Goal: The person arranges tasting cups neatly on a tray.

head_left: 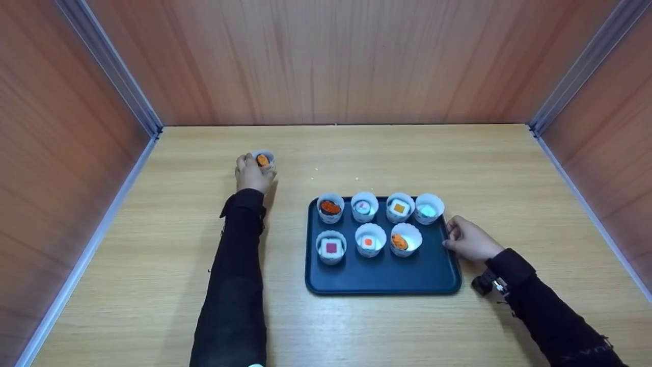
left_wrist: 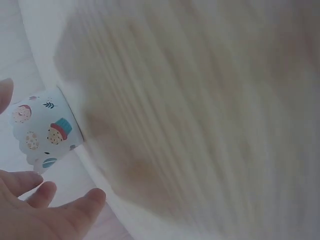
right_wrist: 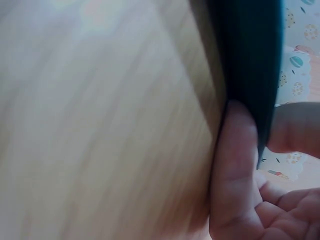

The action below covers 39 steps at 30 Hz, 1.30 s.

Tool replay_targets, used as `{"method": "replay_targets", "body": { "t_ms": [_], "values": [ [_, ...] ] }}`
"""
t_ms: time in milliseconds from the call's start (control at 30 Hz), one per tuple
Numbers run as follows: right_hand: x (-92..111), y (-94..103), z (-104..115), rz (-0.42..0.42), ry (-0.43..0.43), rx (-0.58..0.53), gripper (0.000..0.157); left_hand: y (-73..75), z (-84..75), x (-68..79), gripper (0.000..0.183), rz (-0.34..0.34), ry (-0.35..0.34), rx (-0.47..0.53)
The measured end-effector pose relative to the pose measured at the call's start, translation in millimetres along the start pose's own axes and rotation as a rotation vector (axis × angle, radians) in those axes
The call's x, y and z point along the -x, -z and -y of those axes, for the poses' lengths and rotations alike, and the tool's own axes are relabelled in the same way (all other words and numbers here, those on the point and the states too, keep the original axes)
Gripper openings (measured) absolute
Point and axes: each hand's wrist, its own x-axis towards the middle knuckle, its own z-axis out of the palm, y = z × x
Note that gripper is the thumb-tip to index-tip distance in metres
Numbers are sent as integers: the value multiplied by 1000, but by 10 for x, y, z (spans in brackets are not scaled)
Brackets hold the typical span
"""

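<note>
At the back left, a paper cup [head_left: 264,153] with an orange piece inside stands on the table. Cupcake and cookie prints cover this cup [left_wrist: 47,127] in the left wrist view. My left hand [head_left: 254,173] is around it, thumb on one side and fingers spread on the other, fingertips right at the scalloped rim. Toward the right lies a dark blue-green tray [head_left: 382,278], its right edge pinched between the thumb and a finger of my right hand [head_left: 471,238]. Several similar cups stand on the tray, including one with an orange piece [head_left: 406,239] nearest its front right.
The tray's back row includes a cup with a reddish-brown piece [head_left: 330,208] and a cup with a pale green piece [head_left: 429,208]. White crumbs dot the wooden table [head_left: 336,158] behind the tray. Wood-grain panels [head_left: 336,61] enclose the back and both sides.
</note>
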Motion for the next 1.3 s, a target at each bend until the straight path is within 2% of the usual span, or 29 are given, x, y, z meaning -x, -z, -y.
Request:
{"method": "replay_targets", "body": {
  "t_ms": [133,300,567,667,833,1033,1300],
  "values": [
    [-14,-4,-9,-4,14,16,25,22,18,12,80,11,-2,34],
    [-19,5,0,-9,10,12,25,27,10,-16,71,-22,1,99],
    [-16,11,22,-9,10,10,26,0,12,-63,58,-40,49,202],
    [-17,8,22,-8,12,8,26,-5,23,-56,55,-51,55,209],
    [-6,16,19,-11,7,12,25,-19,20,-31,63,-65,16,159],
    [3,32,17,-15,19,25,25,-28,4,13,65,-12,-44,111],
    [-28,14,30,-19,17,27,26,-9,15,40,79,100,-25,187]
  ]
}}
